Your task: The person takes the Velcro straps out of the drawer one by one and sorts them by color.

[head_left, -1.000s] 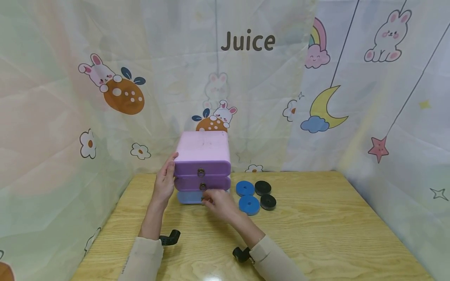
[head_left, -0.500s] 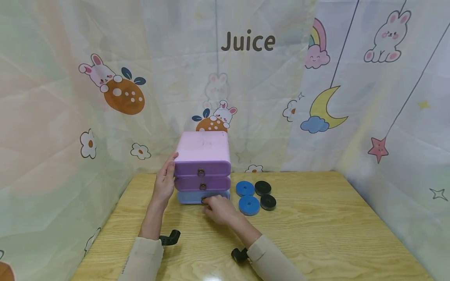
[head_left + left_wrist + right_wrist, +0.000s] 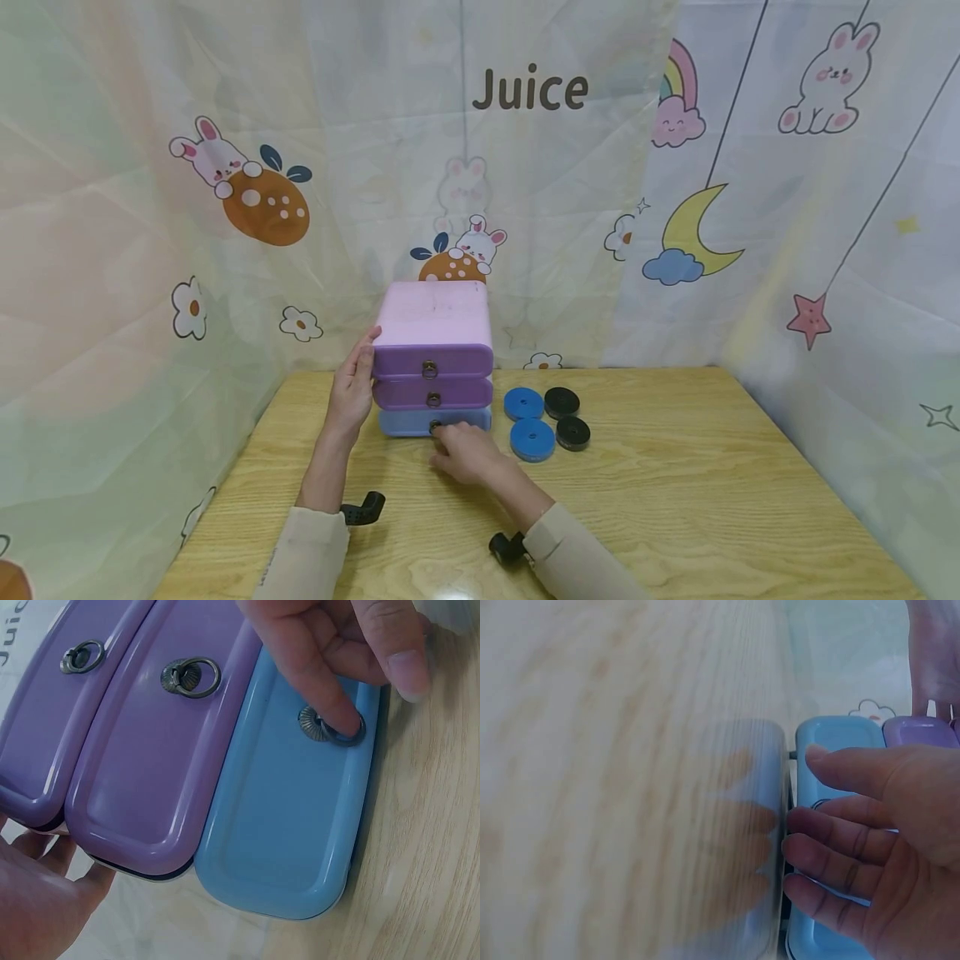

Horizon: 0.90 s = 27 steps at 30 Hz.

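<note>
A small chest of drawers (image 3: pixel 433 312) has a pink top, two purple drawers (image 3: pixel 157 757) and a blue bottom drawer (image 3: pixel 277 802). My left hand (image 3: pixel 351 392) lies against the chest's left side, its fingers extended along the wall. My right hand (image 3: pixel 471 454) is at the blue front, the index finger hooked into its metal ring pull (image 3: pixel 351 739). The thumb stands away from that ring in the left wrist view. The other right fingers are loosely bent near the drawer's lower edge in the right wrist view. All the drawer fronts sit against the chest.
Two blue rolls (image 3: pixel 532 439) and two black rolls (image 3: pixel 573 433) lie on the wooden table (image 3: pixel 675 500) just right of the chest. Printed cloth (image 3: pixel 555 208) hangs behind and on both sides. Black camera mounts (image 3: pixel 365 508) stick out from the wrists.
My right hand has shifted slightly lower and reset its fingers at the blue drawer's ring, now with the index finger in it. The left hand and chest have stayed put.
</note>
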Tool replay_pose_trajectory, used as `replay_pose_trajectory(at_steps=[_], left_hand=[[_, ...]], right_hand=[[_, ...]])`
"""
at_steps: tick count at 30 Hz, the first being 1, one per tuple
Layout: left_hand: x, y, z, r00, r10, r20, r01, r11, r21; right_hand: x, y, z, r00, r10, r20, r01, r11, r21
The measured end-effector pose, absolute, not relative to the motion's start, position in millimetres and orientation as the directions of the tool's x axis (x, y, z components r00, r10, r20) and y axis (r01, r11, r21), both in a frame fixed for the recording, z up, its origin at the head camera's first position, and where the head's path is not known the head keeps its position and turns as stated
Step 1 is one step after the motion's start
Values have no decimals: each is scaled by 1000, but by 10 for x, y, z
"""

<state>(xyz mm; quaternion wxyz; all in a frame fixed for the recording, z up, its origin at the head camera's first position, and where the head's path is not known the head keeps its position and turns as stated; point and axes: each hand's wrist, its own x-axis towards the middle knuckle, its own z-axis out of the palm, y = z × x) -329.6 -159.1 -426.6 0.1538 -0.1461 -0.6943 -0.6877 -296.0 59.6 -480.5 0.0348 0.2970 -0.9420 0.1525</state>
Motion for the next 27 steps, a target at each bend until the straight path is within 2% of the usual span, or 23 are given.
replay_pose_trajectory(at_steps=[8,27], left_hand=[[-3299,-1596,-4268,-911,-6,412,412,6,911],[-3291,-1591,-4258,-910,-11,414,414,14,910]], right_hand=[[-2962,582,-4819,-829,-539,149,-559,783,-273],[-3020,559,-4856,-845,-484,226,-532,801,-275]])
